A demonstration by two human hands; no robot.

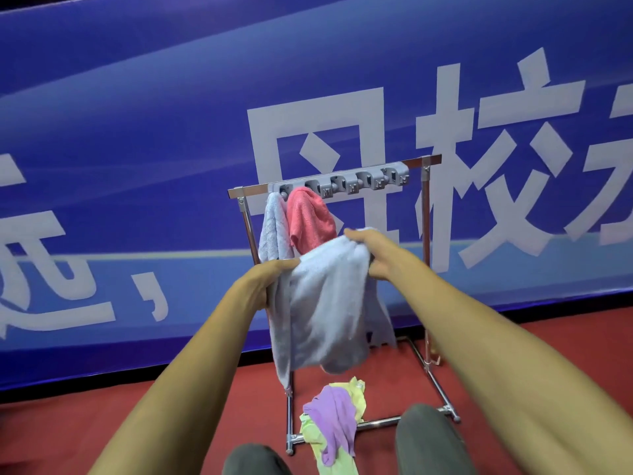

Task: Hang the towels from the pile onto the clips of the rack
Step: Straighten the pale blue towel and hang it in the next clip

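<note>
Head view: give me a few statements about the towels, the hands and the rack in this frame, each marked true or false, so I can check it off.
1. The left hand and the right hand both grip the held pale towel. True.
2. Three towels hang from the clip strip. False: two hang there, a pale blue towel and a pink towel.
3. The pink towel hangs at the strip's right end. False: it hangs near the left end, beside the pale blue towel; the clips further right hold nothing.
4. A purple towel lies in the floor pile, over a yellow-green towel. True.
</note>
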